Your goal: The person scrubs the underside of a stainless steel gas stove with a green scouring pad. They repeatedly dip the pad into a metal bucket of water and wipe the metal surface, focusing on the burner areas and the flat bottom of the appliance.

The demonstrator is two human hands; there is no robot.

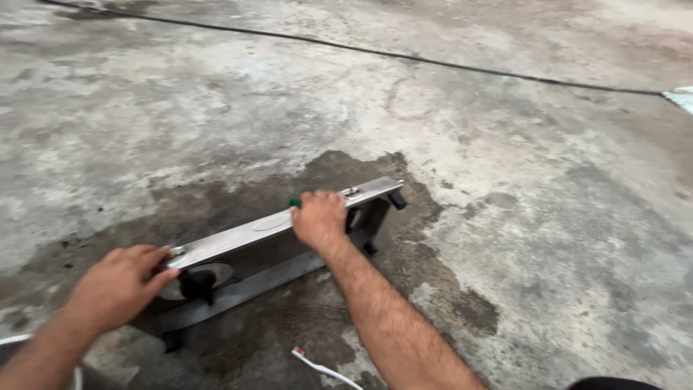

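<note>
A long steel two-burner stove body (238, 232) stands on its edge on a wet patch of concrete floor, black knobs and feet showing. My left hand (121, 284) grips its near left end beside a black knob (198, 284). My right hand (318, 219) presses a small green scrubber (295, 201) against the top steel face near the middle. A black foot (397, 200) sticks out at the far right end.
A black cable (404, 58) runs across the floor at the back. A white toothbrush (317, 366) lies on the wet concrete near my right forearm. A pale object (681, 97) sits at the far right edge. The dark wet stain (440, 289) spreads around the stove.
</note>
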